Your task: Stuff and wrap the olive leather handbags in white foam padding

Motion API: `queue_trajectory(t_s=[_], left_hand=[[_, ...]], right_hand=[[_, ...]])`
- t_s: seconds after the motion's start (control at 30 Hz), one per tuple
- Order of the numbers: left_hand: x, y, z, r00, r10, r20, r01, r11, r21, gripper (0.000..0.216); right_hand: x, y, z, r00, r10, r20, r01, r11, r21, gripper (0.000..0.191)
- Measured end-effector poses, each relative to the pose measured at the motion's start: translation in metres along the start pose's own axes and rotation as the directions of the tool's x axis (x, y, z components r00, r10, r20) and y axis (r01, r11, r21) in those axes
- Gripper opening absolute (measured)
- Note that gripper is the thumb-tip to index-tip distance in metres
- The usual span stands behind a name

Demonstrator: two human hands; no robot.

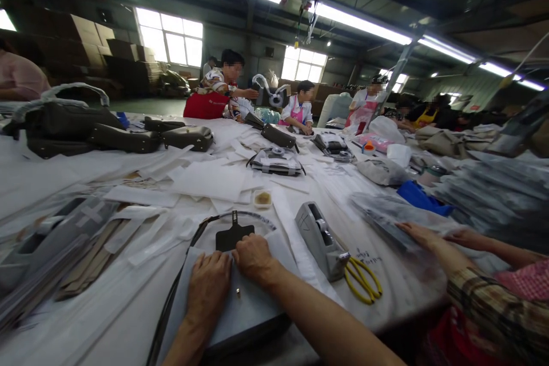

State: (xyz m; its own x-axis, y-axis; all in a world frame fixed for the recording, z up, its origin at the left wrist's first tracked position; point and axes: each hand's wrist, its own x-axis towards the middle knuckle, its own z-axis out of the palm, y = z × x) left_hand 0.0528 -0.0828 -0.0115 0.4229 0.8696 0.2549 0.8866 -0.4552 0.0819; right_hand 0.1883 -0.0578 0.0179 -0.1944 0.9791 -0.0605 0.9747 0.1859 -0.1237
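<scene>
In front of me lies a dark handbag [246, 336], mostly covered by a pale wrapping sheet [251, 314]. My left hand [209, 280] is closed, its fingers bent and pressed together at the sheet's upper part. Beside it my right hand [254, 256] is closed on the sheet too, against the lower edge of a dark tab [234, 235]. The fingertips of both hands are partly hidden. A small gold-coloured metal clasp [238, 293] shows below my right hand. The wrapped strap [253, 217] curves behind the tab.
Right of the bag stand a grey tape dispenser [319, 240] and yellow-handled scissors [363, 280]. Another dispenser [64, 234] and brown card strips [96, 257] lie left. A small tray [262, 199] sits behind the bag. At right, a co-worker's hands [422, 234] touch plastic wrapping [386, 211].
</scene>
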Motion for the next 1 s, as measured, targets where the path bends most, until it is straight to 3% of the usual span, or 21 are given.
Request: queue_trajectory(t_s=[0.37, 0.7, 1.0], left_hand=[[0.002, 0.001, -0.002, 1.000, -0.028, 0.006, 0.027, 0.998, 0.059, 0.040], [0.004, 0.000, -0.003, 1.000, 0.024, -0.017, -0.022, 0.994, 0.108, 0.039], [0.005, -0.004, 0.005, 0.994, 0.021, -0.107, -0.017, 0.999, 0.034, 0.041]], right_hand=[[-0.011, 0.003, 0.002, 1.000, -0.013, 0.020, 0.012, 1.000, 0.021, 0.035], [-0.011, 0.008, 0.011, 0.998, 0.017, -0.056, -0.014, 0.998, 0.056, 0.034], [-0.015, 0.008, 0.017, 0.990, -0.027, -0.137, 0.034, 0.998, 0.050, 0.031]])
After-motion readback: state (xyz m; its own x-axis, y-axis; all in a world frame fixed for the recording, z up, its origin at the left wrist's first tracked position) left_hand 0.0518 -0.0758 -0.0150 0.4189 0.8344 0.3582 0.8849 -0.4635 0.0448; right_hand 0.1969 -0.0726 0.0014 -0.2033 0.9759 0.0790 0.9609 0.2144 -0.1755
